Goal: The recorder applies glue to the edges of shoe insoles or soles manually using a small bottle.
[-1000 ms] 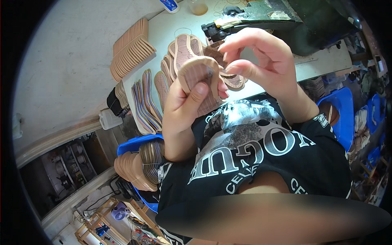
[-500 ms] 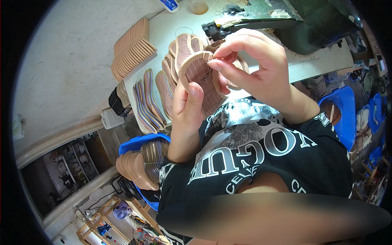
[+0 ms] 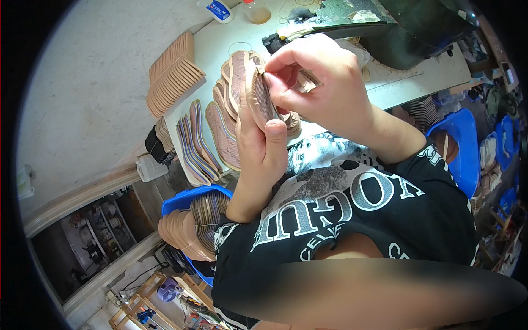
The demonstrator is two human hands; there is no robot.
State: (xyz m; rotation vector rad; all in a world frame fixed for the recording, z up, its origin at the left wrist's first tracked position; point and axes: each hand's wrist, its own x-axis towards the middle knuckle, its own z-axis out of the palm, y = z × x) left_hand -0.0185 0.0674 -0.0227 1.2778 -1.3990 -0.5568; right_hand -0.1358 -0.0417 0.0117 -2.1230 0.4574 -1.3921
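My left hand (image 3: 263, 148) grips a shoe insole (image 3: 256, 96) from below, its thumb along the near side. The insole has a beige wrapped edge and a brown gridded face, and stands tilted almost edge-on. At its upper end my right hand (image 3: 324, 77) pinches the beige edging between thumb and forefinger. Right behind it lies a pile of similar beige-edged insoles (image 3: 235, 77), partly hidden by the held piece and my hands. Left of the pile, insoles with striped edges (image 3: 193, 144) lean in a row on the white table (image 3: 393, 88).
A long stack of beige insoles (image 3: 173, 71) rests by the wall. A dark green machine (image 3: 423, 33) stands at the far right of the table. A white and blue bottle (image 3: 220, 11) and a red-capped jar (image 3: 257, 12) are at the back. Blue bins (image 3: 179, 199) flank me.
The insole has turned from showing its gridded face to nearly edge-on. Both hands have shifted slightly, the right one left with its pinch on the upper edge.
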